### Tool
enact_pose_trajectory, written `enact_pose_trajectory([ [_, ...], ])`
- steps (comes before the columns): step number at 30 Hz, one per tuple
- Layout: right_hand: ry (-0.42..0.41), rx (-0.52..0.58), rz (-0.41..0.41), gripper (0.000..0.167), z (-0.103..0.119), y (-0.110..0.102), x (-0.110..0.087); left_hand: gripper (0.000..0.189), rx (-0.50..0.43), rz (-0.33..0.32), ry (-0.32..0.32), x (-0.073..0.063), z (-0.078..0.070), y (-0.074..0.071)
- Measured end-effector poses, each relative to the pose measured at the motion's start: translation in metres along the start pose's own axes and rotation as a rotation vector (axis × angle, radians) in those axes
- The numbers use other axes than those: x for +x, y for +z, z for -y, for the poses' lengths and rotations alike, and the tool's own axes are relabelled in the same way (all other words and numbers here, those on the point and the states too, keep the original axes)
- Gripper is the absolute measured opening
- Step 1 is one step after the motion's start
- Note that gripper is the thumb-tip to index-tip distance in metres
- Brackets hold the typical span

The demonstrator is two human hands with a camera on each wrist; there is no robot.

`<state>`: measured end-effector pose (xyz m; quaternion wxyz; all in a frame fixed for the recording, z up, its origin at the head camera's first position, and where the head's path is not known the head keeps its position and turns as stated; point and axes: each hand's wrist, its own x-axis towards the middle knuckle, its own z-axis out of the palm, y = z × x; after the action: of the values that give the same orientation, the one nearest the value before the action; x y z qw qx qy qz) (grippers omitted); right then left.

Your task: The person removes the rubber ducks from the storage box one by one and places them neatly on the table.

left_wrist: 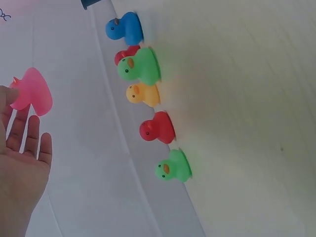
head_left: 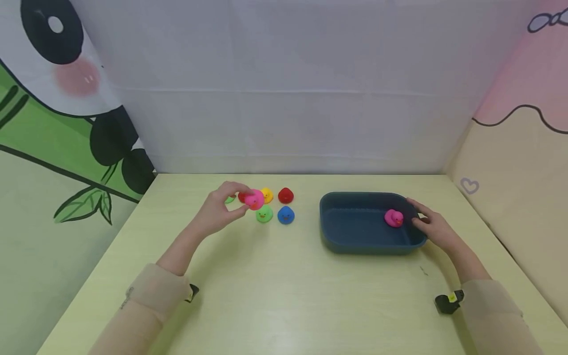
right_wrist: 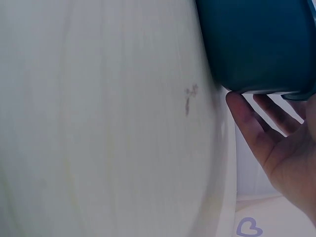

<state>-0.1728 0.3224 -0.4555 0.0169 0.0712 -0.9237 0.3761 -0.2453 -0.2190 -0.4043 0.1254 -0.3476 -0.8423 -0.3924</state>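
Between thumb and fingertips, my left hand (head_left: 220, 211) pinches a pink rubber duck (head_left: 255, 200), lifted above a group of other ducks. In the left wrist view the same pink duck (left_wrist: 35, 92) shows at the fingertips, well off the table. My right hand (head_left: 438, 230) grips the right end of a dark blue plastic bin (head_left: 355, 222), thumb at the rim. The right wrist view has its fingers (right_wrist: 252, 129) against the outer wall of the bin (right_wrist: 261, 47). Inside the bin, toward its right side, sits another pink duck (head_left: 393, 218).
Ducks stand on the table left of the bin: green (head_left: 264, 214), blue (head_left: 286, 215), red (head_left: 286, 195) and yellow (head_left: 267, 194). Another red duck (left_wrist: 158, 127) and another green duck (left_wrist: 175, 166) are partly covered in the head view. A white cloth wall (head_left: 293, 123) rises behind.
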Motion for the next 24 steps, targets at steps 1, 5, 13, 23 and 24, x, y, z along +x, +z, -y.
enact_pose_trajectory([
  [1, 0.001, 0.001, -0.001, 0.054, 0.0, 0.0, 0.0, 0.035, 0.0, 0.009, -0.007, 0.0, 0.002, -0.001],
  [5, -0.001, 0.001, -0.005, 0.054, 0.0, -0.001, 0.0, 0.034, -0.001, 0.045, -0.04, 0.001, 0.012, -0.003],
  [13, 0.001, 0.015, -0.003, 0.055, -0.003, 0.001, 0.0, 0.031, -0.001, 0.111, -0.124, 0.002, 0.034, -0.003],
  [23, -0.005, 0.01, -0.008, 0.054, -0.005, 0.001, 0.001, 0.032, 0.036, 0.179, -0.195, 0.005, 0.054, -0.003],
  [24, -0.004, 0.008, -0.008, 0.054, -0.005, 0.0, 0.001, 0.032, 0.038, 0.186, -0.204, 0.005, 0.056, -0.003],
])
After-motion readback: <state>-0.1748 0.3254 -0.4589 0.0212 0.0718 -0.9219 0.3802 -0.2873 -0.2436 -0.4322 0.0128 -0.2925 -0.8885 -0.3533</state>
